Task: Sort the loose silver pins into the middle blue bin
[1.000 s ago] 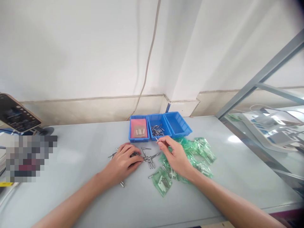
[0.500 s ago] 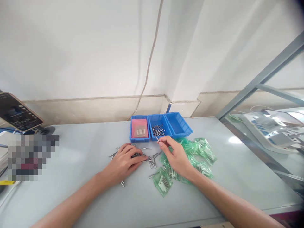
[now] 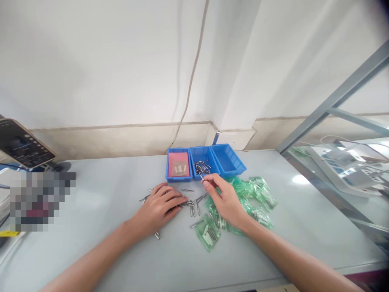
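Far to the left of the left hand, a phone [image 3: 26, 142] was supported on a stand [image 3: 62, 166]. The left hand [image 3: 163, 202] was laid palm down over loose pins [image 3: 190, 204] on the table [image 3: 115, 194]. Its fingers were slightly bent and a little apart; whether something was gripped beneath them could not be told. Beyond this hand, a pink packet [image 3: 174, 157] was contained in the left tray [image 3: 179, 179]. To the right of the fingertips, more of the loose pins were scattered. Beyond the right hand, the middle tray [image 3: 197, 151] was partly filled with pins, and beside it the right tray [image 3: 227, 158] was placed. In the right hand [image 3: 223, 196], a single pin [image 3: 201, 177] was pinched between thumb and forefinger, near the front of the middle tray. Green bags [image 3: 255, 192] were heaped under and to the right of this hand.
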The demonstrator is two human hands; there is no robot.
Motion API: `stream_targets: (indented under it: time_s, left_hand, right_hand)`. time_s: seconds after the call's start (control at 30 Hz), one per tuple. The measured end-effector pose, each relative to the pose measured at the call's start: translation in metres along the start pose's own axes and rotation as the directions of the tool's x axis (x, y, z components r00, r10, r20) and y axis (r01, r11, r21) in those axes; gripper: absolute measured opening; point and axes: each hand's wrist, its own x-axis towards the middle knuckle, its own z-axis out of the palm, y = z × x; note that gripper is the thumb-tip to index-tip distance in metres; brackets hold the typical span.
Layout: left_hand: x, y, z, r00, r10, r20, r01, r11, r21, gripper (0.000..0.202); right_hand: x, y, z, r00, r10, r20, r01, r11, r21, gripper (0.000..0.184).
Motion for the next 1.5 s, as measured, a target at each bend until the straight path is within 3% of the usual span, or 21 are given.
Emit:
stream_targets:
  time_s: [0.2,0.53,0.9,1.13,1.3,1.5]
  left_hand:
    - [-0.0002,-0.0004,-0.0002,0.999,-0.028,-0.022,0.029,0.999,0.029,0.03]
    - [0.0001,-0.0002,0.0016,0.997,-0.052,-0.061,0.055,0.998,0.041,0.019]
    - [-0.001,-0.0006,0.0016,0.997,-0.063,-0.048,0.064,0.998,0.024,0.016]
    - [-0.0009,-0.0017,0.0019,0.998,-0.055,-0.041,0.056,0.998,0.024,0.016]
    - [-0.0006,-0.0015,0.0021,0.997,-0.062,-0.04,0.063,0.998,0.024,0.015]
    - [-0.0004,-0.0002,0.0009,0.998,-0.058,-0.036,0.059,0.998,0.029,0.016]
  right_hand:
    - [0.0014,0.0016,0.0006,0.999,-0.026,-0.045,0.027,1.0,0.015,0.017]
    - [0.0022,0.0018,0.003,1.0,-0.001,-0.011,0.002,0.997,0.076,0.003]
    - [0.0026,0.0013,0.0031,1.0,0.001,0.018,-0.003,0.996,0.09,0.003]
    - [0.0023,0.0013,0.002,0.997,0.069,0.036,-0.072,0.994,0.083,0.018]
    - [0.0028,0.0033,0.0039,0.986,0.147,0.082,-0.16,0.969,0.186,0.024]
    - [0.0048,0.0018,0.0039,0.982,0.164,0.093,-0.183,0.949,0.257,0.027]
